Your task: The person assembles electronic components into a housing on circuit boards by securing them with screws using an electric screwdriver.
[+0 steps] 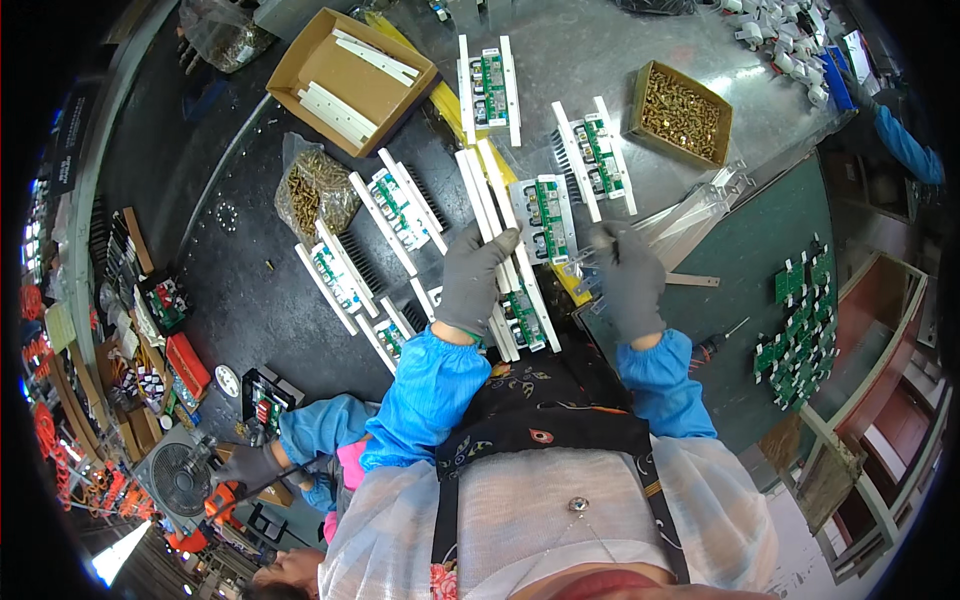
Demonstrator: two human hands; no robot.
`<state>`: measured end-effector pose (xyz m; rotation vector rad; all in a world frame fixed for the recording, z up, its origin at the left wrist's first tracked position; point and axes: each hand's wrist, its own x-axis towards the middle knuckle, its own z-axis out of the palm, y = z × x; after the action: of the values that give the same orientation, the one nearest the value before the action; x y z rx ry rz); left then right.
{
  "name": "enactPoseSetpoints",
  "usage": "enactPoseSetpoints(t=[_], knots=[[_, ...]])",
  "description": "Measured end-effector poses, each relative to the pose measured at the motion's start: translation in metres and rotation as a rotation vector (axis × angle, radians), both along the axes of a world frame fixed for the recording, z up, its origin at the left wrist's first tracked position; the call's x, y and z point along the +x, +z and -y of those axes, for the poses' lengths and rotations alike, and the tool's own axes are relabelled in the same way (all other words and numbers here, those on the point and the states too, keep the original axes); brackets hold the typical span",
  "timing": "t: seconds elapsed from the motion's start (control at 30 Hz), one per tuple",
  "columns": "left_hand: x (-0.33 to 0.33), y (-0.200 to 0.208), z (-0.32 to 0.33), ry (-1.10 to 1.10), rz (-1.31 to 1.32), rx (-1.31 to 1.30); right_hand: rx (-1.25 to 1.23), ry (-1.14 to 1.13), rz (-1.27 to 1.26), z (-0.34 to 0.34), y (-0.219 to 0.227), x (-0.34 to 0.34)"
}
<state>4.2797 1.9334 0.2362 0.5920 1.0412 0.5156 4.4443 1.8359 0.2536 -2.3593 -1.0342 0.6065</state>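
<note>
Our tabletop point(240, 290), part dark, part grey, bears open carton point(352, 75), clear bag of screws point(316, 190), white-railed green circuit boards point(490, 90), small box of screws point(675, 149).

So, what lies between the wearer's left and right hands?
In the head view, from the left: a white strip, then a green circuit board on a silver plate, with a yellow strip showing beside it.

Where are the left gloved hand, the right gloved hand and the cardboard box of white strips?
Left gloved hand point(472, 280): head view, back of the glove.
Right gloved hand point(631, 285): head view, back of the glove.
Cardboard box point(353, 84): head view, bare floor inside.
</note>
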Motion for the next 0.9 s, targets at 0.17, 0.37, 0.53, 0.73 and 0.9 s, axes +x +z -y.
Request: enactPoseSetpoints(t=[0.17, 0.37, 0.53, 0.73, 0.9], knots=[[0.013, 0.011, 0.013, -0.153, -0.007, 0.065, 0.066, 0.161, -0.477, -0.002, 0.018, -0.028], [0.013, 0.023, 0.010, -0.084, -0.188, 0.114, 0.061, 0.020, -0.499, 0.015, -0.002, -0.016], [0.008, 0.011, -0.002, -0.298, -0.609, 0.419, 0.012, -0.026, -0.422, 0.022, -0.024, -0.012], [0.021, 0.002, 0.002, -0.322, -0.632, 0.507, -0.048, 0.037, -0.224, 0.018, -0.028, -0.016], [0.029, -0.005, -0.002, -0.299, -0.547, 0.433, -0.051, 0.136, -0.195, 0.020, -0.026, -0.013]])
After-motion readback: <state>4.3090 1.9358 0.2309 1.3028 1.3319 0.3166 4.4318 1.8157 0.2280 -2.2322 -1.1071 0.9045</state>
